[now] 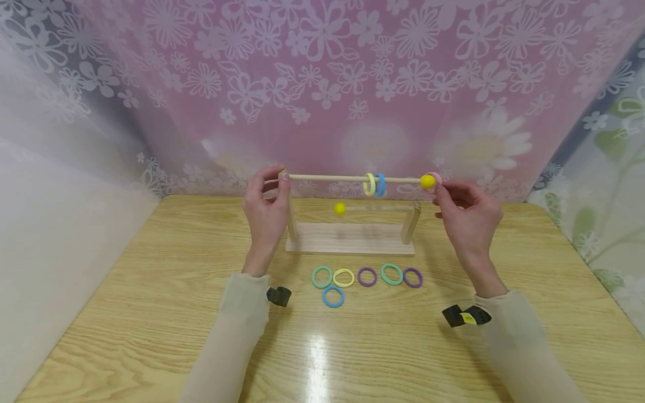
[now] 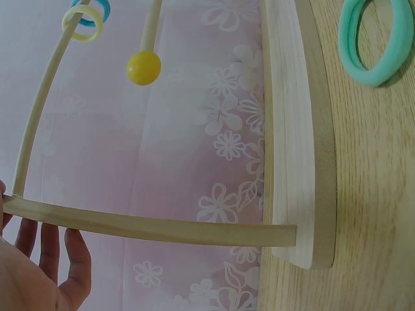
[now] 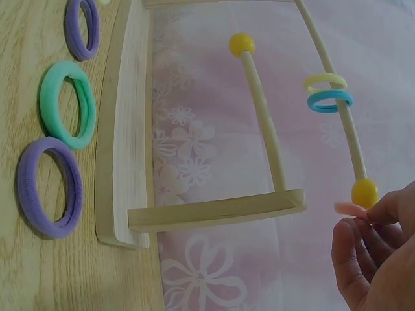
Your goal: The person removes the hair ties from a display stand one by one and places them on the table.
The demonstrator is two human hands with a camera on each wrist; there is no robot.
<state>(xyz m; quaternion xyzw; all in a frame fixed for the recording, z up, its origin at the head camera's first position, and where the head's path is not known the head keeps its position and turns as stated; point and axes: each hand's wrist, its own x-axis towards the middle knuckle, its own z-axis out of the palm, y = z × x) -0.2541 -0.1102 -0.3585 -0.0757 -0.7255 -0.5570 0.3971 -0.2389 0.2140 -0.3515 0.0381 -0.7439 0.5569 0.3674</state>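
A wooden stand (image 1: 347,239) has two posts, each bearing a horizontal rod tipped with a yellow ball. My left hand (image 1: 267,204) holds the top of the taller left post (image 2: 149,228), where the upper rod (image 1: 327,178) begins. On that rod hang a yellow hair tie (image 1: 369,184) and a blue hair tie (image 1: 381,184). At its right end, my right hand (image 1: 471,215) pinches a pink hair tie (image 3: 351,208) between thumb and fingers, right at the yellow ball (image 3: 364,192). The lower rod (image 3: 264,120) carries no ties.
Several hair ties lie on the table (image 1: 166,313) before the stand: green (image 1: 322,287), yellow (image 1: 344,286), blue (image 1: 333,305), purple (image 1: 367,285), another green (image 1: 391,284) and another purple (image 1: 412,286). A pink flowered curtain (image 1: 322,112) hangs behind the table.
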